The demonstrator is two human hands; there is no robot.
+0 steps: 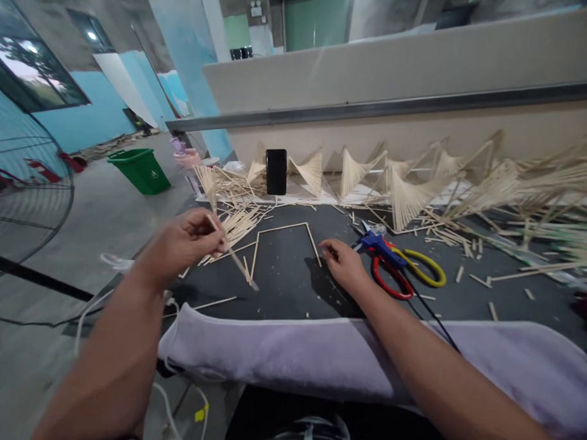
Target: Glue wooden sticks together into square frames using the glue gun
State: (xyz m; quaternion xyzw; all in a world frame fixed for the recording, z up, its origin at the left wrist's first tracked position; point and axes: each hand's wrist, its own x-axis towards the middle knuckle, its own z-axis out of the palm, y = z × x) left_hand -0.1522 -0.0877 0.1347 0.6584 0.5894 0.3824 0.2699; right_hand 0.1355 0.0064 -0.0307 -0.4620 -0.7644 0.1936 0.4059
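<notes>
My left hand (pixel 189 245) is closed in a pinch around a thin wooden stick (pixel 235 259). This stick slants down to the right, its lower part blurred. On the dark tabletop in front of me, several sticks form an angular outline (pixel 281 228) with an open near side. A short stick (pixel 247 270) leans close to the outline's left leg. My right hand (pixel 343 263) rests at the outline's right leg, its fingers curled together and the tips beside that stick. Whether anything is between those fingertips is hidden. Blue-bodied pliers (pixel 386 249) with red and yellow handles lie right of this hand.
Behind stand twisted fan-shaped stick structures (pixel 407 201) and an upright black phone (pixel 276 172). Loose sticks (pixel 245 225) are heaped at left. A lilac cloth (pixel 289 351) covers the near edge. A black cable (pixel 434 318) crosses it. A wire fan guard (pixel 29 198) stands left.
</notes>
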